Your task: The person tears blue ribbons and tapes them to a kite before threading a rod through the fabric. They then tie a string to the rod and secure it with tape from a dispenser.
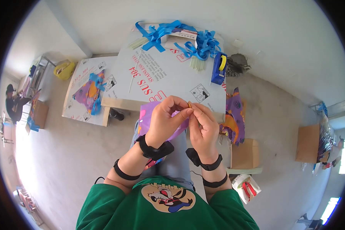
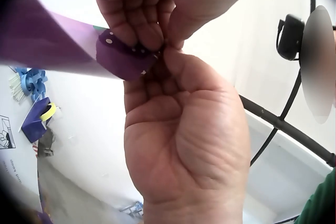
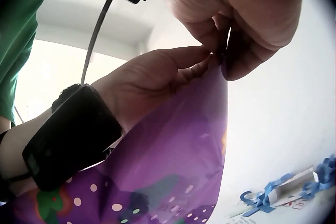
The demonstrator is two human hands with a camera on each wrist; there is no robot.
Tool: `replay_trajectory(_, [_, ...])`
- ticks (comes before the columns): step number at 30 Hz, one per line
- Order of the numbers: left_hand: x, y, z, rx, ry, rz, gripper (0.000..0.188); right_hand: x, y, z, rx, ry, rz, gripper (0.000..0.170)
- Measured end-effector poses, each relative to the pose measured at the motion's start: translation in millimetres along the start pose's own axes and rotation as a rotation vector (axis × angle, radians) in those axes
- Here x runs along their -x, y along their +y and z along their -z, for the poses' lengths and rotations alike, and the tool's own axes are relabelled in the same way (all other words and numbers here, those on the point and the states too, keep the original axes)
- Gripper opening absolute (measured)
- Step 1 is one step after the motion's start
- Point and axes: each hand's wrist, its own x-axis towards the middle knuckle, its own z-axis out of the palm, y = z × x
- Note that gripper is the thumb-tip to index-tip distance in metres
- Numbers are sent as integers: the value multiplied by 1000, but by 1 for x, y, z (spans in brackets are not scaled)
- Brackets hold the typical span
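A purple printed plastic sheet (image 1: 145, 115) hangs below both hands over the person's lap. At its upper corner my left hand (image 1: 163, 120) pinches the material between thumb and fingers. Fingertip to fingertip with it, my right hand (image 1: 205, 128) pinches the same corner. A small yellowish bit (image 1: 189, 104) shows at the fingertips; what it is I cannot tell. In the left wrist view the dotted purple corner (image 2: 121, 58) runs in between the curled fingers of the two hands. The right wrist view shows the sheet (image 3: 173, 134) stretching down from the fingertips.
Ahead stands a film-covered metal table (image 1: 172, 76) with blue ribbons (image 1: 157, 36), thin pale sticks (image 1: 197, 64) and a blue tape dispenser (image 1: 219, 69). Another purple printed piece (image 1: 91, 90) lies on the left surface; one more (image 1: 235, 115) hangs at right. A cardboard box (image 1: 245, 153) stands nearby.
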Motion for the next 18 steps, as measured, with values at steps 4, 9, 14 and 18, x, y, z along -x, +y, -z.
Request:
replay_trajectory(4, [7, 2, 8, 30, 13, -9, 13, 1, -6, -6, 8, -2, 38, 25])
replay_trajectory(9, [15, 11, 18, 67, -39, -14, 11, 7, -23, -12, -27, 36, 4, 27])
replay_trajectory(14, [20, 20, 29, 102, -97, -52, 11, 12, -37, -21, 30, 108, 81, 27])
replay_trajectory(18, [25, 23, 44, 193, -152, -64, 10, 15, -50, -30, 38, 95, 67, 23])
